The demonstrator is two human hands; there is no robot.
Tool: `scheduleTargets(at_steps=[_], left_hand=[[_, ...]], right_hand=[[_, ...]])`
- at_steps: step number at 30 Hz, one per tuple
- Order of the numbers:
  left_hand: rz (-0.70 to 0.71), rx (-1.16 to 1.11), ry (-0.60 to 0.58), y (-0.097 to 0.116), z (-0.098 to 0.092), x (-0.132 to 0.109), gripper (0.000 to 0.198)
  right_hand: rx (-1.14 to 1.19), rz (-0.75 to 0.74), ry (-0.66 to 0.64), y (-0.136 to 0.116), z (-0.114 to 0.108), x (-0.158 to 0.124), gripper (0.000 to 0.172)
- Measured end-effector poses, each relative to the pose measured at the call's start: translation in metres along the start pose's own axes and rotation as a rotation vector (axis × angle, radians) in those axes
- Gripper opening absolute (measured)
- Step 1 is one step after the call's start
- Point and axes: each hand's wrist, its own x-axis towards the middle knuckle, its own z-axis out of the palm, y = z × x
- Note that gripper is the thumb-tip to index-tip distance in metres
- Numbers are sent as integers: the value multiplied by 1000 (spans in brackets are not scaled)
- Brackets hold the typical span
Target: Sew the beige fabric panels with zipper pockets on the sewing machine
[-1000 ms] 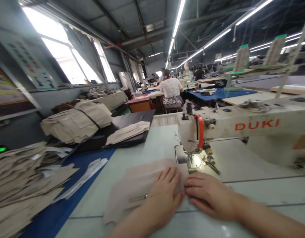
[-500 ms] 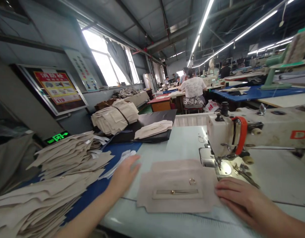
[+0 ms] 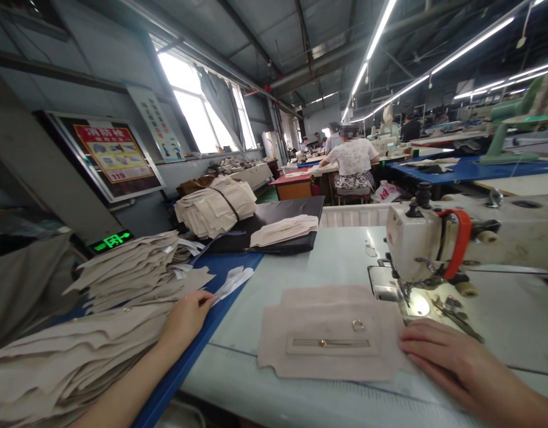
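My left hand (image 3: 189,316) is over the blue surface at the left, thumb and fingertips pinched on the near end of thin white strips (image 3: 233,282). How many strips are between the fingers is hidden. My right hand (image 3: 452,356) lies flat with fingers stretched at the right edge of a beige fabric panel (image 3: 278,333). The panel rests flat on the pale table, bearing a zipper (image 3: 349,343) in a rectangular frame and a small metal ring (image 3: 357,325). Just beyond the right hand stands the sewing machine (image 3: 412,238), its lamp lit by the needle.
Stacks of beige fabric pieces (image 3: 122,273) cover the blue surface (image 3: 167,392) at left. Behind them sits a strapped fabric bundle (image 3: 207,211), beside a black sheet with more zippered panels (image 3: 285,230). Small metal tools (image 3: 456,315) lie by the needle. A person (image 3: 350,157) sits farther off.
My left hand has moved left and closed its fingertips at the white strips. My right hand stays at the panel's edge; the whole view has shifted slightly.
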Motion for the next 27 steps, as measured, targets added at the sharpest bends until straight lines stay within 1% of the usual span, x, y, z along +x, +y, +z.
scheduleTargets(at_steps=[7,11,14,16,18,20,23,25,27], left_hand=[[-88,-73,25,-1,-14,2,23],[-109,-93,69,1,-21,3,24],[-95,-98,118,8,-23,3,26],[-44,-107,162,20,-20,1,29],[98,-129,221,39,-11,-4,31],[330,-159,267,67,4,-13,31],[752,-199,272,125,32,-38,30],[1025,-213,304,166,51,-59,30],[1230,-229,368,203,67,-78,30]], right_hand=[[-32,-26,11,-1,-1,1,22],[-23,-38,21,-2,-2,2,23],[-1,-23,6,-3,-2,2,23],[32,-3,-32,-6,-2,3,25],[76,17,-66,-8,-4,6,26],[117,35,-88,-11,-5,8,28],[132,49,-91,-11,-6,9,27],[121,40,-88,-11,-7,8,25],[104,21,-100,-11,-7,5,24]])
